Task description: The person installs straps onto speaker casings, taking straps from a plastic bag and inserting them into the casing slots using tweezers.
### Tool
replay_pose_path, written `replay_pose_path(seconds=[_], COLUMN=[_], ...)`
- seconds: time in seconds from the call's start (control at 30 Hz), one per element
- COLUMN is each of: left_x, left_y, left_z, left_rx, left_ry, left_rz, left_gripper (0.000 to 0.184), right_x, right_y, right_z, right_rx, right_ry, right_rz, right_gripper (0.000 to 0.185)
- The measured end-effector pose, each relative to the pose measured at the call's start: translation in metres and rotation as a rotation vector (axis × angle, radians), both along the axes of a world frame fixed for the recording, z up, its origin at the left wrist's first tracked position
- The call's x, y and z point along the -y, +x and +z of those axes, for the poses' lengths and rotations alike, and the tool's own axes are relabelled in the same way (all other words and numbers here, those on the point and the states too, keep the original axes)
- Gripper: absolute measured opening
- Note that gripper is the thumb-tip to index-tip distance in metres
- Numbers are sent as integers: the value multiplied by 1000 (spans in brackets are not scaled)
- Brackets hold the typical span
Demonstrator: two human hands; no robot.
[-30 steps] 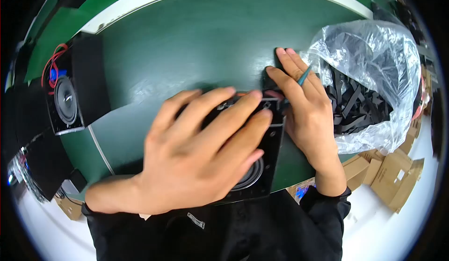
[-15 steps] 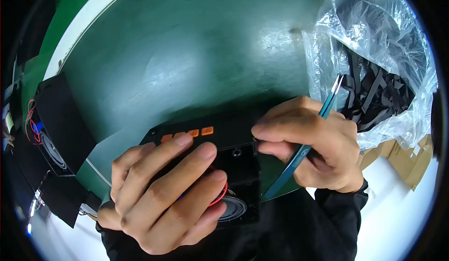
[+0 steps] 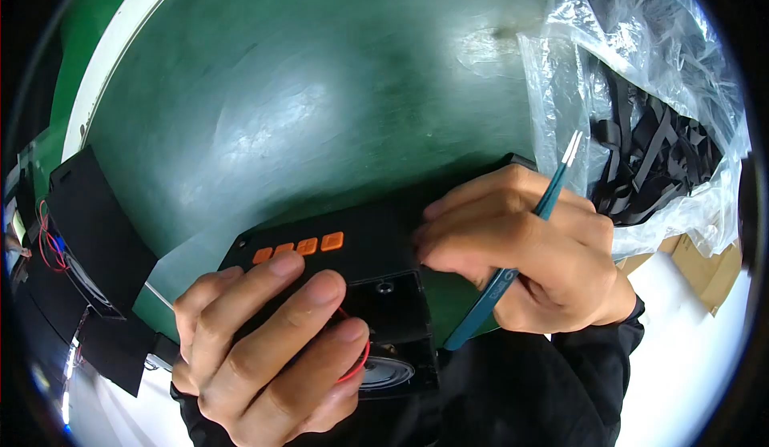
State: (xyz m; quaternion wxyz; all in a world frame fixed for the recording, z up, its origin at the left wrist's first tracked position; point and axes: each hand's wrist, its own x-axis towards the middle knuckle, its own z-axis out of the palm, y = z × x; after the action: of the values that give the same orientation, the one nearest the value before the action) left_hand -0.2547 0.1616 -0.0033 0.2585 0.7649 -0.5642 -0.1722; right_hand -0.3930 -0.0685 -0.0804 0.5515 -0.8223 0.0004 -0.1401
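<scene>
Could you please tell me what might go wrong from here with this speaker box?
The tweezers are tucked in the right hand while its fingertips are by the end of the speaker box, so they could slip loose or scratch the casing.
A red wire curves beside the fingers of the left hand and might get snagged.
Those fingers also lie close to the exposed speaker cone, which a careless press could dent.

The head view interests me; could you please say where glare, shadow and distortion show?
Head view: pale glare on the green tabletop, glints on the plastic bag, shadow beyond the black box; head view again: white edging bowed, corners dark.
</scene>
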Motion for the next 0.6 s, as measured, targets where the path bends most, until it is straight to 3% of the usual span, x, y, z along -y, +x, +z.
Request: replay_pose_path(seconds=[0.17,0.4,0.6], left_x=[1,6,10], left_y=[-4,-4,-9], left_z=[1,-19,-28], left_rx=[6,71,123], left_ry=[34,-187,-277], left_rz=[47,75,178], left_gripper=[23,19,16], right_x=[5,-4,5], right_y=[4,7,12], right_z=[9,20,16], right_rx=[38,90,72], right_ry=[-171,-426,-409], right_rz=[37,22,7], right_gripper=[10,18,19])
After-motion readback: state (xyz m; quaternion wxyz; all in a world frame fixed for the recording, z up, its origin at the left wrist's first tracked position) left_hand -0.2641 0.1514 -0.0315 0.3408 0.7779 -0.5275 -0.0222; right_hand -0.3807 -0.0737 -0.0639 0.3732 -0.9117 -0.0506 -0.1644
